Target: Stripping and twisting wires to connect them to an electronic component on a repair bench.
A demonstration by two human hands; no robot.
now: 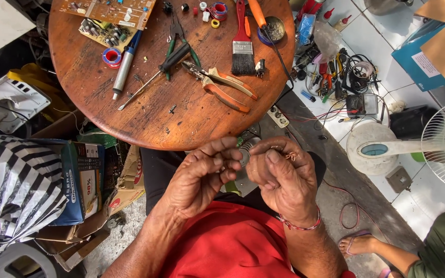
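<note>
Just below the round wooden counter (181,123), the left hand (199,177) and right hand (283,177) meet, fingers pinched on a small round metal part (244,154); thin copper wire (290,154) curls over the right fingers; orange-handled pliers (222,85) lie on the counter above.

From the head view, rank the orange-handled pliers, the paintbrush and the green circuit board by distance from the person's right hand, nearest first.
1. The orange-handled pliers, on the round table just above the right hand.
2. The paintbrush, farther up the table, bristles toward the person.
3. The green circuit board, at the table's far left edge.
</note>
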